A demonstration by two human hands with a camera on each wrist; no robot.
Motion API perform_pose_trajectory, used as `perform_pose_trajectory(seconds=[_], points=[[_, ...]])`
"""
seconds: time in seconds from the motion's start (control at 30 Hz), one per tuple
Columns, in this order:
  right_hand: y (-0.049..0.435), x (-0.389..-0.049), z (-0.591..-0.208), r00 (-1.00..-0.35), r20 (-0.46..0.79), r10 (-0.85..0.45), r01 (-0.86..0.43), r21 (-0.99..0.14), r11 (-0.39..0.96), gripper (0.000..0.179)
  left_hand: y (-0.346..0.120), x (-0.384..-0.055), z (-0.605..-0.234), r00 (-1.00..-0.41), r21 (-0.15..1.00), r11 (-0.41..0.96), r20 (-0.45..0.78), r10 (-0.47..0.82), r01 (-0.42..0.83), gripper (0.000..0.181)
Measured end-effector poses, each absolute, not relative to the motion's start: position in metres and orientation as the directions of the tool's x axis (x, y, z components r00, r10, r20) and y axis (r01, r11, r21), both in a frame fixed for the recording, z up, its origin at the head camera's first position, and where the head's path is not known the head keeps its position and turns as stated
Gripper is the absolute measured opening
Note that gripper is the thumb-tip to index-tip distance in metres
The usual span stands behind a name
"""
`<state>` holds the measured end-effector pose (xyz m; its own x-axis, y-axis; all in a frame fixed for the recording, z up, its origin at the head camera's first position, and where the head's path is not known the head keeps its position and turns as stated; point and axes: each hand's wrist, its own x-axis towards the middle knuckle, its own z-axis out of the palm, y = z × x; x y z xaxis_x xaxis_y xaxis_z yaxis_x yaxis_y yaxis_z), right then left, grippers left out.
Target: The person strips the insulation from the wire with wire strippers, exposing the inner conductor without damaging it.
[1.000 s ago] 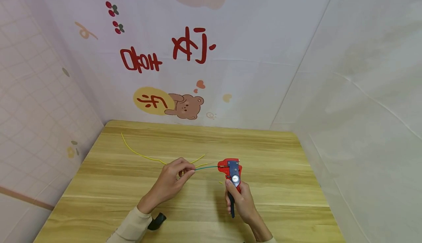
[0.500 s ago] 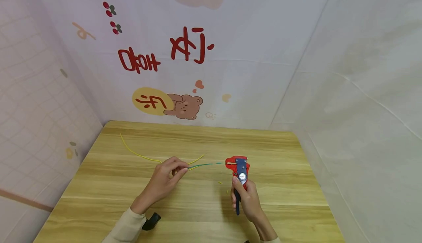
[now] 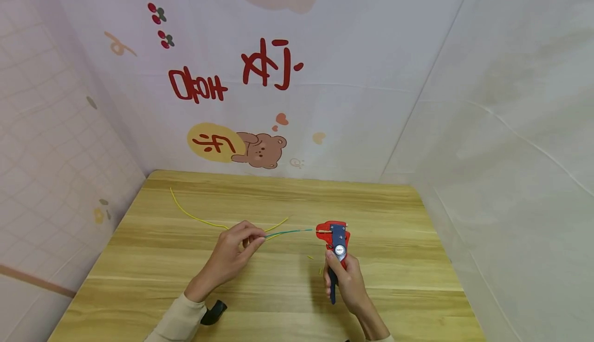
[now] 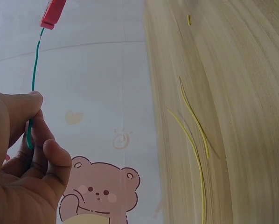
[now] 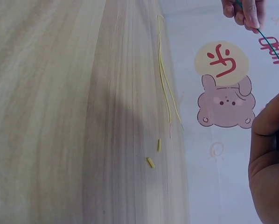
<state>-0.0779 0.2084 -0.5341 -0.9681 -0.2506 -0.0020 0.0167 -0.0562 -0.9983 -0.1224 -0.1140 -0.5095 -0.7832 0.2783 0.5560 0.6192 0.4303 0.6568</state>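
My left hand (image 3: pixel 236 249) pinches a green wire (image 4: pixel 35 67) between thumb and fingertips, its free end pointing right. Near that end a short bare stretch shows, with a loose bit of green insulation (image 4: pixel 42 31) beyond it. My right hand (image 3: pixel 345 280) grips a red and dark blue wire stripper (image 3: pixel 340 236), thumb along its upper handle. The stripper's mouth faces left, right at the tip of the wire. In the right wrist view, only part of the right hand (image 5: pixel 270 158) and a dark piece of handle show at the edge.
A bent yellow wire (image 3: pixel 195 216) with stripped ends lies on the wooden table (image 3: pixel 394 259), behind and partly under the left hand. Two short yellow insulation bits (image 5: pixel 150 162) lie near the stripper. Printed cloth walls (image 3: pixel 352 99) stand behind and at both sides.
The stripper has moved right and the left hand left, so the wire's end has come out of the jaws. A bare gap now shows in the green insulation.
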Motion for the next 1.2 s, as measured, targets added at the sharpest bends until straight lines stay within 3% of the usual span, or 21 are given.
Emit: perform_pose_trajectory(seconds=[1.2], points=[[0.2013,-0.0796,-0.5358,-0.948,-0.004,-0.320,0.022,-0.998,-0.054,0.046,-0.1062,-0.1227,-0.5091,-0.769,0.655,0.404,0.559,0.310,0.638,0.017]])
